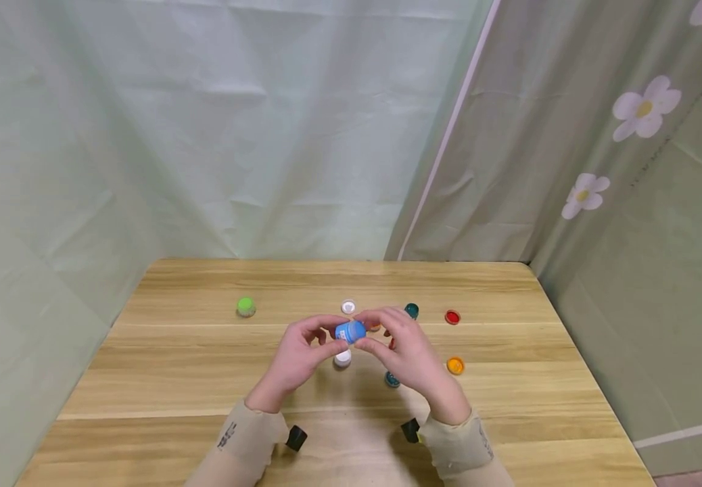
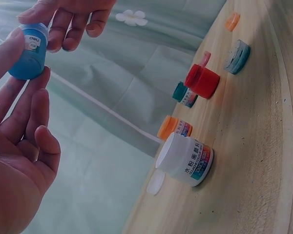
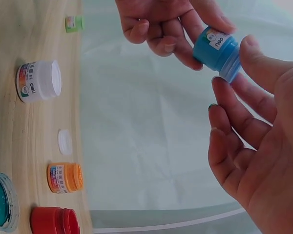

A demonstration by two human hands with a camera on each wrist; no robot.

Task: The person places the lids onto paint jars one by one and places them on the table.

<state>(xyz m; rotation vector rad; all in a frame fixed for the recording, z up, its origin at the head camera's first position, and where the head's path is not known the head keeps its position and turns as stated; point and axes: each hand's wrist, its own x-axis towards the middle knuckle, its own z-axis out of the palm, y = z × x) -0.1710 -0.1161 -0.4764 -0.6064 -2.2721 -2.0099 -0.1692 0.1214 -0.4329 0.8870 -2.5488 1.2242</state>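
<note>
A small blue paint jar (image 1: 349, 331) is held tilted above the table between both hands. My left hand (image 1: 297, 355) grips its blue body with thumb and fingers, as the left wrist view shows the jar (image 2: 29, 53) close up. From the other side, my right hand (image 1: 408, 352) pinches the jar's paler, see-through lid end (image 3: 230, 66) between thumb and forefinger. Just below the hands stands an uncapped-looking white paint jar (image 2: 185, 158). An orange jar (image 3: 64, 177) and a red jar (image 2: 202, 81) stand nearby, partly hidden by the right hand in the head view.
A green-topped jar (image 1: 245, 307) stands at the left. A white lid (image 1: 348, 307) and a teal jar (image 1: 411, 310) are behind the hands. Toward the right lie a red lid (image 1: 452, 316), an orange lid (image 1: 456, 366) and a teal lid (image 1: 392, 379). Curtains hang behind the wooden table (image 1: 162, 379).
</note>
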